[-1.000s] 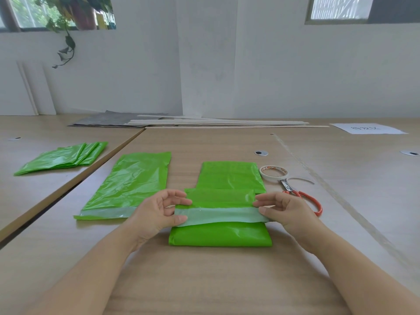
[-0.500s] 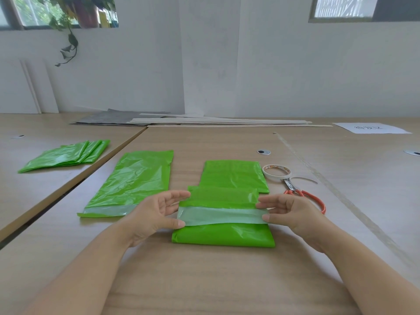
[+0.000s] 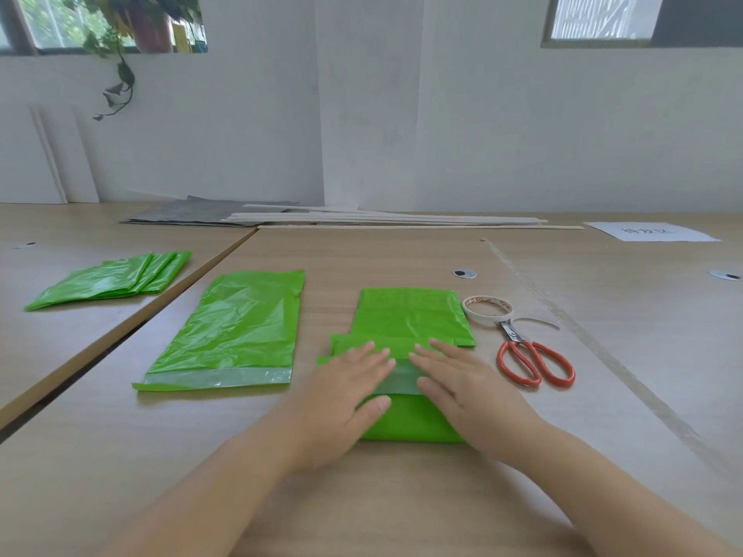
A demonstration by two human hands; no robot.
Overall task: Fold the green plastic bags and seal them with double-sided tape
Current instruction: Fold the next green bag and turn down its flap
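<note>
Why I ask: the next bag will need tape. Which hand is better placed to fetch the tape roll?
Right, probably. The right hand presses the folded bag on the side nearest the tape roll, which lies by the scissors. The left hand would have to cross over the right.

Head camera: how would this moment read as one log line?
stage: pressing fold flat | left hand: flat on folded green bag | right hand: flat on same bag | tape roll, scissors: untouched, right of bag

Head camera looks forward, down over table [image 3: 402,516].
</note>
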